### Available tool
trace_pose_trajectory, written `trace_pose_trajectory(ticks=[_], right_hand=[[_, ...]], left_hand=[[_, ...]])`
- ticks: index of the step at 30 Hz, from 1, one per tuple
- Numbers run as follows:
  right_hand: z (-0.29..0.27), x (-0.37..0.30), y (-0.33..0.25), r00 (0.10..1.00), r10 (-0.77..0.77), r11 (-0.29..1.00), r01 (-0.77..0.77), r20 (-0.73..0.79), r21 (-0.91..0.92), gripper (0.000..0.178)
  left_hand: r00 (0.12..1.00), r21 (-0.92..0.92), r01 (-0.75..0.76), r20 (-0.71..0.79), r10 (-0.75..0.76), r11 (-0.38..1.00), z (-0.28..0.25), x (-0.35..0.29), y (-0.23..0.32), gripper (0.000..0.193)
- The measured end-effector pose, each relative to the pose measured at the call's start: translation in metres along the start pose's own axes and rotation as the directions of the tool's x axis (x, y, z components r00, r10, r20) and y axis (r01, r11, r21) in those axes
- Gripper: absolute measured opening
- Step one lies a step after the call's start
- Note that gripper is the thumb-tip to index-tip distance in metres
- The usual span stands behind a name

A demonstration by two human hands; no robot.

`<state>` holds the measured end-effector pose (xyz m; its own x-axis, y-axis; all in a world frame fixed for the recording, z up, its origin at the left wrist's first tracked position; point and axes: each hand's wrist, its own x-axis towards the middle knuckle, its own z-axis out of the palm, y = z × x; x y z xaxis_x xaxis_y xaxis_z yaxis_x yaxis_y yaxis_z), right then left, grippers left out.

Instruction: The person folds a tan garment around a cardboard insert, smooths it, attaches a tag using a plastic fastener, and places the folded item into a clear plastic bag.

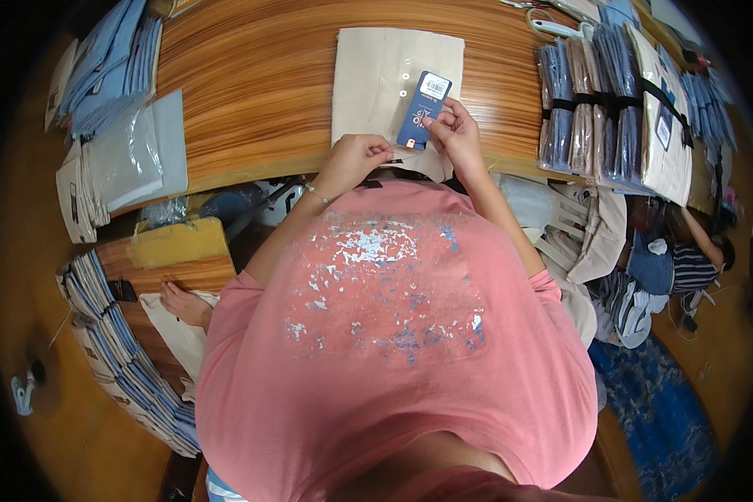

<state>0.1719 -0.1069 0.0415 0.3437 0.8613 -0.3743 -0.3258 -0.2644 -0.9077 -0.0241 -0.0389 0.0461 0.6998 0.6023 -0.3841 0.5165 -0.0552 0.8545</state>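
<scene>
A folded cream shirt (366, 84) with a row of small pale buttons lies on the wooden table in front of me. Over its right side, a dark blue hang tag (418, 117) with a white barcode label is pinched between the thumb and fingers of my right hand (458, 138). My left hand (360, 161) is at the shirt's near edge, thumb and fingertips pressed together close to the tag's lower end. Whatever those fingertips hold is too small to make out. Part of the shirt's near end hangs at the table edge by my body.
Bundled, plastic-wrapped shirts (590, 109) stand at the right, with white-handled scissors (556, 28) behind them. Blue folded shirts (109, 67) and clear plastic bags (125, 159) sit at the left. Another person's hand (186, 305) rests on fabric at a lower-left table.
</scene>
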Motion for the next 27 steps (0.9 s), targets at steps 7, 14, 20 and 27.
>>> trace_pose_trajectory(ticks=[7,14,20,27], right_hand=[[-0.057,0.057,-0.038,0.841,-0.541,0.433,0.249,-0.029,-0.866,0.05],[-0.149,0.283,-0.057,0.667,-0.708,-0.316,-0.007,0.232,-0.949,0.042],[-0.09,0.232,-0.032,0.719,-0.658,-0.317,0.004,0.223,-0.949,0.04],[-0.086,0.196,-0.018,0.654,-0.746,-0.134,0.038,0.126,-0.99,0.031]], left_hand=[[0.963,0.304,-0.058,-0.233,0.133,0.951,-0.03,0.014,0.026,0.035],[0.979,0.282,-0.049,-0.174,0.101,0.958,-0.035,0.024,0.044,0.032],[0.9,0.39,-0.168,-0.314,0.302,0.905,-0.061,0.04,0.02,0.022],[0.834,0.462,-0.153,-0.414,0.365,0.873,-0.017,0.088,0.017,0.024]])
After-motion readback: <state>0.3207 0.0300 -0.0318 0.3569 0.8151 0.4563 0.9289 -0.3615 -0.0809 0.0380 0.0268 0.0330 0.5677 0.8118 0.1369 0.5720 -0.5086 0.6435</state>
